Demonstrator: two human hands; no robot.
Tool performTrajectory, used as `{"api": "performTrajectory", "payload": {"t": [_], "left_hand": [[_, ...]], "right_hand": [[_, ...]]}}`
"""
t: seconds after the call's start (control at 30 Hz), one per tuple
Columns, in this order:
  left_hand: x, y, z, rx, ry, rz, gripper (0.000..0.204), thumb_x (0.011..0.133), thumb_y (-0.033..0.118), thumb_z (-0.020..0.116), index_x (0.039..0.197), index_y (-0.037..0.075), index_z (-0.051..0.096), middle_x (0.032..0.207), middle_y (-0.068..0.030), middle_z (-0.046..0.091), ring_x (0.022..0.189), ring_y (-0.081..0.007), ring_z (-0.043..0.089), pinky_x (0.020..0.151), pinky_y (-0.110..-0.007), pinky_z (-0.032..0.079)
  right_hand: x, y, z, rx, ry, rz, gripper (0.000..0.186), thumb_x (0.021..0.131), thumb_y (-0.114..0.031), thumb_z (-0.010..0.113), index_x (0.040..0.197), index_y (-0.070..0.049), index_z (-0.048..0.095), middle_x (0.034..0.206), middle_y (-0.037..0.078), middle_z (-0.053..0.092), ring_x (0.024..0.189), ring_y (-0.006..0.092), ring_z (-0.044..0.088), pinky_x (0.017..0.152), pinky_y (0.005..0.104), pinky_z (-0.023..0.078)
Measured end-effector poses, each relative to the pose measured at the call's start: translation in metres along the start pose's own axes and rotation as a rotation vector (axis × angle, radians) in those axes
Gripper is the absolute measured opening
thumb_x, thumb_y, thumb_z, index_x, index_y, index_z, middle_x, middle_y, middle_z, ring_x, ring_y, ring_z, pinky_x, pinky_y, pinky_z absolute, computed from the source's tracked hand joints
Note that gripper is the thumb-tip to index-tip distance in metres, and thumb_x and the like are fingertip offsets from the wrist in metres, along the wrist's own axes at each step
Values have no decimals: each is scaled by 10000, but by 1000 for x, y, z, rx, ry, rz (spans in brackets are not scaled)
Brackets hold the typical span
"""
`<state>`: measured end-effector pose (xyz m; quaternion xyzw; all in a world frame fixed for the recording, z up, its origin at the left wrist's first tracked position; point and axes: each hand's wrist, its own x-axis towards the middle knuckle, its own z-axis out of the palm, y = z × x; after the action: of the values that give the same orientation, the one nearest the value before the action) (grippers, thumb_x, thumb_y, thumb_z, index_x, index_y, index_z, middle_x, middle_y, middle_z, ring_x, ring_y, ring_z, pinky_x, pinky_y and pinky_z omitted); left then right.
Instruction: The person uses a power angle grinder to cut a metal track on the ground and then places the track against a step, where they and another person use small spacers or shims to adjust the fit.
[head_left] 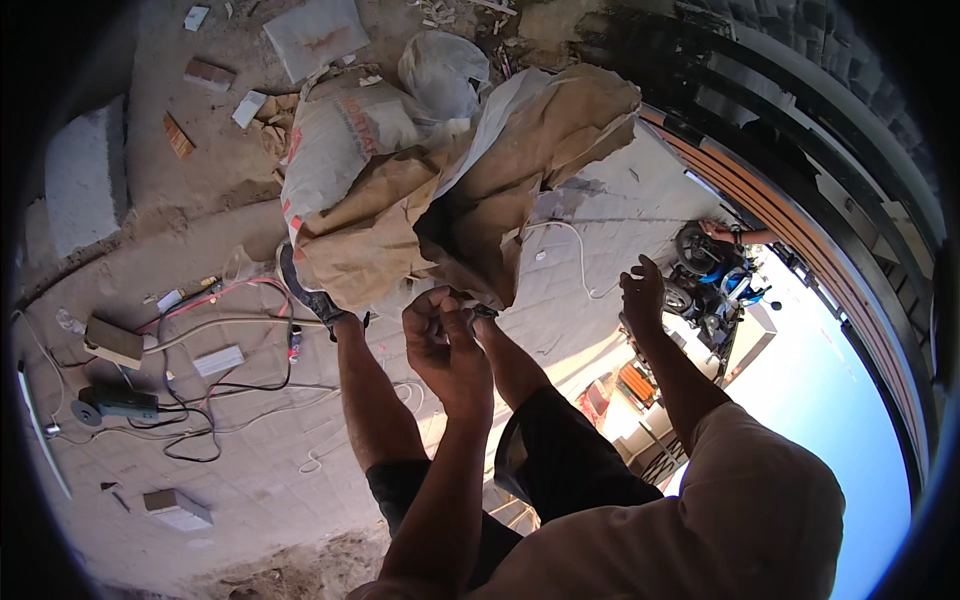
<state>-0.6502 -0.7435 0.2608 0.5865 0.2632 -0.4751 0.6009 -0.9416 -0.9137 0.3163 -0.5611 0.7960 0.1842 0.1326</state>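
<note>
A large torn paper sack [370, 245], brown inside and whitish with red print outside, stands open-mouthed before my legs. My left hand [447, 335] is closed, its fingertips pinching the near rim of the sack. The inside of the sack is dark, so its contents cannot be made out. Apart from the sack, to its right, my right hand [642, 292] is raised with its fingers spread and holds nothing. Behind the mouth lies a clear plastic bag [440, 70], beside the printed part of the sack.
An angle grinder [120, 403] lies at the left among tangled cables [205, 415]. Blocks [178, 509] and tile scraps [208, 75] are scattered about. Motorcycles [700, 285] stand at the right, where another person's arm [745, 236] reaches in. A slatted orange-brown structure [760, 190] runs along the right.
</note>
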Motion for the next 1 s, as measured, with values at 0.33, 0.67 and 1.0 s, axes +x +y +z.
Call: {"api": "performTrajectory", "payload": {"t": [0.33, 0.67, 1.0], "left_hand": [[6, 5, -3, -80, 58, -28, 105, 1016, 126, 580, 1025, 22, 579, 914, -16, 621, 828, -60, 543, 774, -237, 449], [11, 22, -12, -88, 102, -28, 147, 1011, 151, 594, 1042, 8, 578, 874, -20, 627, 782, -71, 563, 739, -238, 462], [17, 67, -21, 77, 65, -108, 110, 1008, 88, 548, 1075, 3, 567, 833, -66, 603, 697, -99, 564, 657, -260, 476]], "right_hand": [[-72, -395, 138, 553, -361, -1190, 205, 840, 42, 634, 1041, 3, 645, 868, 143, 657, 729, 259, 665, 668, 332, 521], [-58, -516, 318, -151, -17, -1289, 528, 748, -193, 764, 1175, -21, 506, 1154, 222, 529, 1093, 414, 564, 856, 482, 534], [-59, -593, 335, -101, 91, -1240, 465, 745, -230, 815, 1099, -16, 602, 1009, 197, 645, 1030, 384, 599, 928, 464, 482]]}}
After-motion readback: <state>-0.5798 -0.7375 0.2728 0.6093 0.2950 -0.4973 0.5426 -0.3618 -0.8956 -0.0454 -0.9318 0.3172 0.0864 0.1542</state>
